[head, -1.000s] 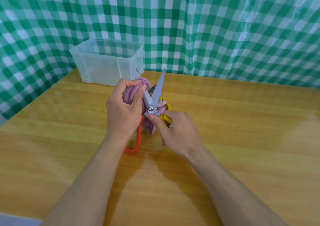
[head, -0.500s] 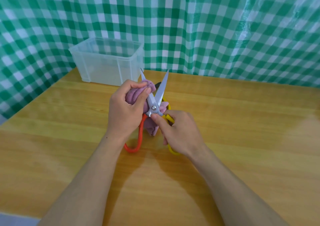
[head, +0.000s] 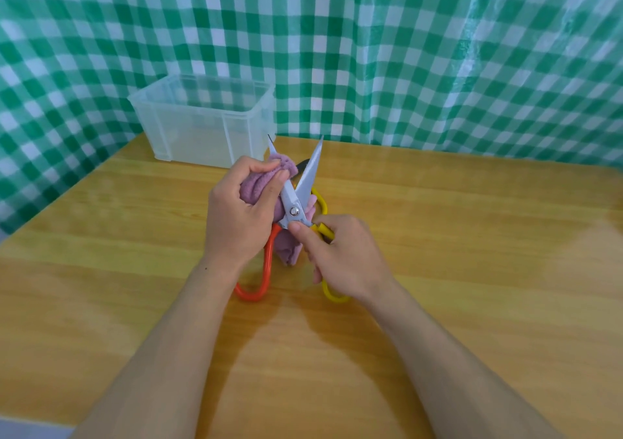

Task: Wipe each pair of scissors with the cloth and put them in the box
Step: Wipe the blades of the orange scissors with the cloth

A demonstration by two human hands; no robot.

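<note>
Scissors point(head: 294, 202): left blade partly covered by the cloth point(head: 256, 185) and left hand point(head: 236, 216). Yellow handle loop point(head: 332, 296) largely behind right hand point(head: 344, 256). Dark item point(head: 301, 163) behind the blades: unidentifiable. Both forearms point(head: 161, 354) cut by lower edge.

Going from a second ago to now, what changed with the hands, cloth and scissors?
Only slightly: the left hand rubbing the purple cloth on one blade of the orange-and-yellow-handled scissors slid its thumb a little toward the pivot. Nothing was taken up or let go. The right hand still holds the scissors near the pivot, blades open; the clear plastic box stays put.
</note>
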